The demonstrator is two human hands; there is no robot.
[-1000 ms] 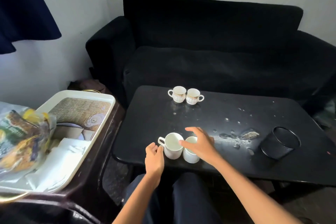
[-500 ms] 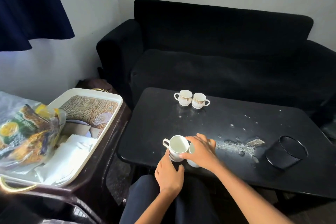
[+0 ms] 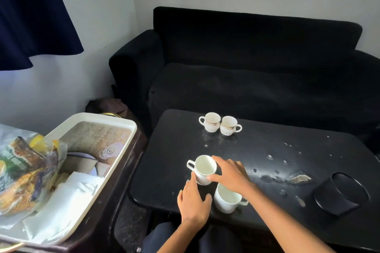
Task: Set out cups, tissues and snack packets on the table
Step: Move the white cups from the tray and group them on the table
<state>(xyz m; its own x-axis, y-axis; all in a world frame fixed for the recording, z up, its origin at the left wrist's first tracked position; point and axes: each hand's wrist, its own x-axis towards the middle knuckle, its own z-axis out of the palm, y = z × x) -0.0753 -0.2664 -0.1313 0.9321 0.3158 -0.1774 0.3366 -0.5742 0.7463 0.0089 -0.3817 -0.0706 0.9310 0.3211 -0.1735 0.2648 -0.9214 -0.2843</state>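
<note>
Two plain white cups at the near edge of the black table [image 3: 176, 146], both upright, mouths up, long axis vertical. Rear cup [image 3: 203, 172] pinched by the right hand [image 3: 230, 174], thumb on the near wall, fingers curved over the far rim; handle pointing left and slightly away. Left hand [image 3: 192, 201] half open, fingertips touching the lower wall of that same cup, gripping nothing — probably steadying it while it gets nudged into line. Front cup [image 3: 226, 199] free of either hand, partly hidden under the right wrist, handle pointing right. Handles turned outward, likely so each sitter can take one easily.

Two patterned cups [image 3: 220, 124] standing side by side at the far edge facing the sofa [image 3: 246, 57], touching or nearly so, handles also outward: same mirrored layout. Four cups apparently placed in pairs, one pair per side.

Tissues [image 3: 67, 195] and snack packets [image 3: 22, 172] not yet set out, lying in the white tray [image 3: 115, 123] on the side stand to the left. Black mesh holder [image 3: 341, 193] tipped on the table's right end, well apart from the cups.
</note>
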